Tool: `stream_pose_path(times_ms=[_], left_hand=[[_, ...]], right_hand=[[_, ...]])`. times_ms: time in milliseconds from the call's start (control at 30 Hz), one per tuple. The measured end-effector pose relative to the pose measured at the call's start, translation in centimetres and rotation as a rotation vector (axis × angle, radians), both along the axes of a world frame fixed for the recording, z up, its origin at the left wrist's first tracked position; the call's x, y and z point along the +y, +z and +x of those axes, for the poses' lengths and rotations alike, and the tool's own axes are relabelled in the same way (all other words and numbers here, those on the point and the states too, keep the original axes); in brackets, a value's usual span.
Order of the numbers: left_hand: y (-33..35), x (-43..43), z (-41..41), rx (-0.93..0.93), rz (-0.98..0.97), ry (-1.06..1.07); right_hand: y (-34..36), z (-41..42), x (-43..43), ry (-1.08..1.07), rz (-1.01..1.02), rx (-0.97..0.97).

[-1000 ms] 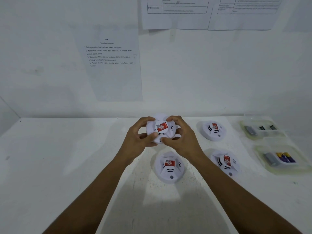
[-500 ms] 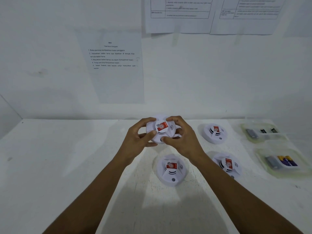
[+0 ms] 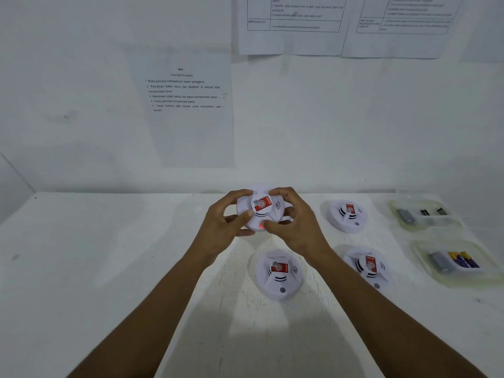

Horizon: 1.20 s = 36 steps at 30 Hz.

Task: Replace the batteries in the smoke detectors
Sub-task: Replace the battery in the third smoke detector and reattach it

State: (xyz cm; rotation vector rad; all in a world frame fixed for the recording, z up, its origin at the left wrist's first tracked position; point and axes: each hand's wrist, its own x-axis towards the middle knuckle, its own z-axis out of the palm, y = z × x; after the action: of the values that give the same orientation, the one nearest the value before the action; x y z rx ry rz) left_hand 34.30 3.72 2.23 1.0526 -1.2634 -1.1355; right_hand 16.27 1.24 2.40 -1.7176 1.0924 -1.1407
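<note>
A round white plastic smoke detector with a red label [image 3: 260, 210] is held up above the white table [image 3: 109, 268], its face toward the camera. The left hand [image 3: 221, 227] curls round its left rim with the thumb lying on the face; the right hand [image 3: 296, 225] curls round its right rim, thumb tip at the lower edge beside a small red glow [image 3: 261, 226]; both hands grip it closely.

Three more white detectors lie face up on the table: the centre detector [image 3: 278, 274] just below the hands; the front-right detector [image 3: 366, 267] beside the right forearm; the back-right detector [image 3: 347, 215] near the wall.

Along the right edge, well apart from the hands, sit two clear plastic trays; the far tray [image 3: 401, 225] holds a grey battery and small dark pieces; the near tray [image 3: 433, 278] holds a grey battery beside purple-and-yellow batteries [image 3: 463, 260]. A printed instruction sheet [image 3: 188, 105] hangs on the wall.
</note>
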Motion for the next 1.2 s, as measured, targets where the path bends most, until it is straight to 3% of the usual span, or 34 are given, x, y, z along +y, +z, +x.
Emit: stream_pose_path(times_ms=[633, 1200], left_hand=[[-0.6, -0.1, 2.1, -0.047, 0.003, -0.030], [-1.2, -0.3, 4.0, -0.041, -0.015, -0.005]], right_hand=[[0.1, 0.2, 0.2, 0.093, 0.166, -0.157], [0.0, 2.6, 0.2, 0.070, 0.135, -0.114]])
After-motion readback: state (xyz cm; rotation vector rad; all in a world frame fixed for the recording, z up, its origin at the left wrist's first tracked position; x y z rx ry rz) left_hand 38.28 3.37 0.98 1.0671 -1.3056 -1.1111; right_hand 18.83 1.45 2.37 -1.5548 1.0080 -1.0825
